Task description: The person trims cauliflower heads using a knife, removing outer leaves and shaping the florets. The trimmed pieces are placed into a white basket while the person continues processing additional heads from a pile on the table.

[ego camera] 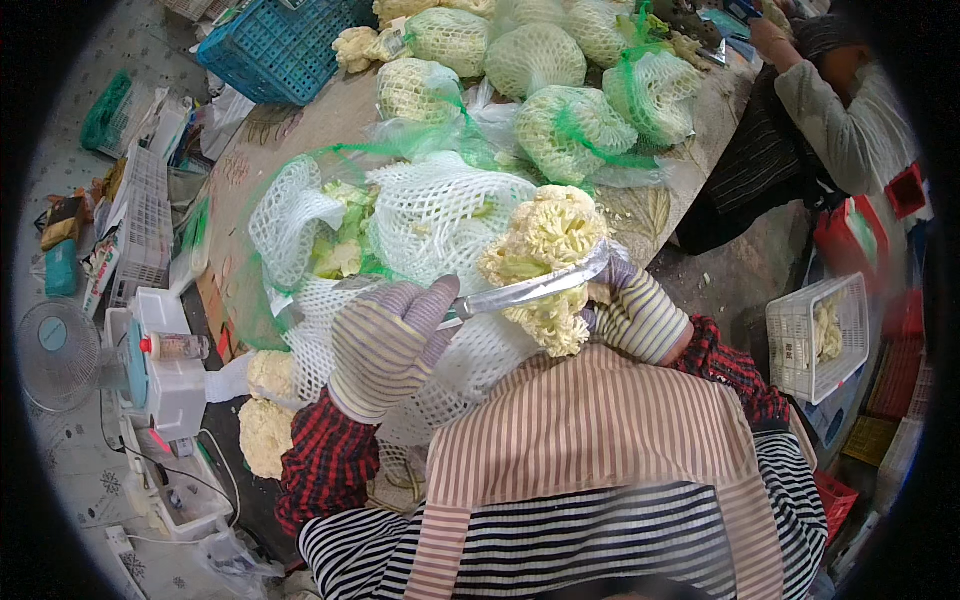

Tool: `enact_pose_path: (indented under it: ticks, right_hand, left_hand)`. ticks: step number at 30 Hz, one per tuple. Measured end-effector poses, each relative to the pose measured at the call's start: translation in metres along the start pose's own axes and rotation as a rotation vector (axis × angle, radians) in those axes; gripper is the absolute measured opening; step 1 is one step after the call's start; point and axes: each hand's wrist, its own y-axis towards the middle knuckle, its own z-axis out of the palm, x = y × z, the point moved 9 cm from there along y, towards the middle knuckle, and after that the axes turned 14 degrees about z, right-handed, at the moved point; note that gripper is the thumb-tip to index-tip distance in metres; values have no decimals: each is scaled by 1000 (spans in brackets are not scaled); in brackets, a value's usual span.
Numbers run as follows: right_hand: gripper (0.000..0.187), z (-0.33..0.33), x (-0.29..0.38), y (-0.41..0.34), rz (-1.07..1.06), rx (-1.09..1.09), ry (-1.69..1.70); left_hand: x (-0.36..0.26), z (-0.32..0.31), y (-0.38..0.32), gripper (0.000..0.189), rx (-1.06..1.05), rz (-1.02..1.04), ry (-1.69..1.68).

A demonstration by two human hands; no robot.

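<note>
My left hand (pixel 390 345), in a striped knit glove, grips the handle of a long knife. Its bright blade (pixel 534 291) runs across a pale yellow cauliflower piece (pixel 555 225), its far end by the fingers of my other glove. My right hand (pixel 641 315) holds the cauliflower from the right side; some fingers are hidden behind it. Beneath lie white foam net sleeves (pixel 442 217) and green mesh (pixel 259 307). Green leafy trimmings (pixel 349 225) show among the netting to the left.
Several netted cauliflowers (pixel 536 60) sit on the far table, beside a blue plastic crate (pixel 270 49). Bare heads (pixel 266 439) lie by my left sleeve. A fan (pixel 60 356) stands left. At right are a white basket (pixel 817 337) holding cauliflower and another person (pixel 832 112).
</note>
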Motion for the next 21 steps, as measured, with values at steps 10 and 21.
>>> enact_pose_path:
  ticks: [10, 21]
  right_hand:
    - [54, 2, 5, -7, 8, 38, 100]
    - [45, 11, 6, -3, 67, 75, 167]
  left_hand:
    - [29, -27, -22, 40, -256, -72, -52]
    - [22, -14, -16, 38, -11, -91, 27]
